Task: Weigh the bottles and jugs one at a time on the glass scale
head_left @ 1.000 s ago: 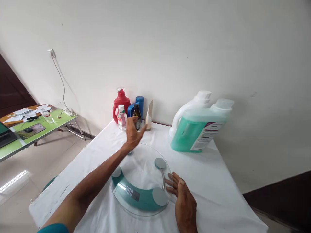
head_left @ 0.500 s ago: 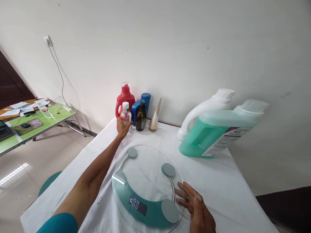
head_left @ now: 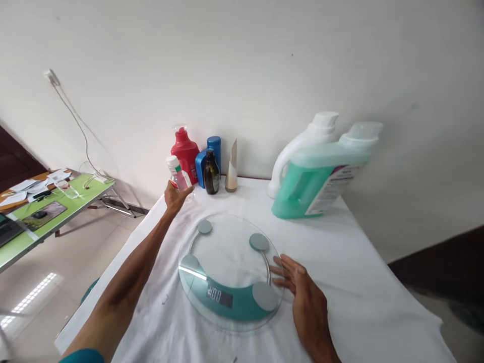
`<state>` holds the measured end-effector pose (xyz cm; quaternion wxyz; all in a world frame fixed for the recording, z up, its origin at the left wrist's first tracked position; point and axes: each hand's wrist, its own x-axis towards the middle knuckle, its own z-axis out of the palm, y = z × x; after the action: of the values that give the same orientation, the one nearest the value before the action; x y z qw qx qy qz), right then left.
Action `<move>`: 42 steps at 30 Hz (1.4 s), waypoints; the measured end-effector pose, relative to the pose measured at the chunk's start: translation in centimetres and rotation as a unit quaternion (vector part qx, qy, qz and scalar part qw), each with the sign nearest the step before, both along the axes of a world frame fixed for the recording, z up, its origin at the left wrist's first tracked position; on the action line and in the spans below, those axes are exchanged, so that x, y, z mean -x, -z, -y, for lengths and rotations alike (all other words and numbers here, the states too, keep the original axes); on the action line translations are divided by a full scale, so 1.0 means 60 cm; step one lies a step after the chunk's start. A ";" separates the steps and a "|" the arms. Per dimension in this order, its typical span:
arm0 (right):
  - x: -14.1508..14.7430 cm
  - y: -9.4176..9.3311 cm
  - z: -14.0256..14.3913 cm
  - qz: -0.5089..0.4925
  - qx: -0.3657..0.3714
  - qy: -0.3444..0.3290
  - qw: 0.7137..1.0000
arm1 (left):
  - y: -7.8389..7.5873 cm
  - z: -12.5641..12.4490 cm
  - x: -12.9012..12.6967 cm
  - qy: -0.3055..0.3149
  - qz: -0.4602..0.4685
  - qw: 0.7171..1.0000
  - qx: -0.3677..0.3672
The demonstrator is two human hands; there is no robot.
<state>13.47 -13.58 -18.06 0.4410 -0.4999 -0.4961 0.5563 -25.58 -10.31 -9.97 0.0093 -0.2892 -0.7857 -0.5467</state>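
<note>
Small clear bottle (head_left: pixel 177 176): lower body hidden inside the left hand (head_left: pixel 174 197); label print too small to read. Blue bottle (head_left: pixel 206 160): partly hidden behind the dark brown bottle (head_left: pixel 212 174). White jug (head_left: pixel 302 151): right side covered by the green detergent jug (head_left: pixel 321 176), whose label text is blurred. Glass scale (head_left: pixel 230 272): display digits too small to read with certainty. Right hand (head_left: pixel 306 302): wrist cut off by the near edge. Green side table (head_left: pixel 45 212), far left: cut by the left edge; its items too small to tell.
</note>
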 end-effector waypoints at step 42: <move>0.013 0.005 0.006 -0.002 -0.055 0.010 0.998 | 0.127 0.218 -0.143 0.228 0.069 0.970 -0.038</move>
<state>12.67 -13.95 -18.35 0.4743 -0.4791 -0.5197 0.5248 -16.98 -23.37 -17.57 -0.1590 -0.4218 -0.6764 -0.5825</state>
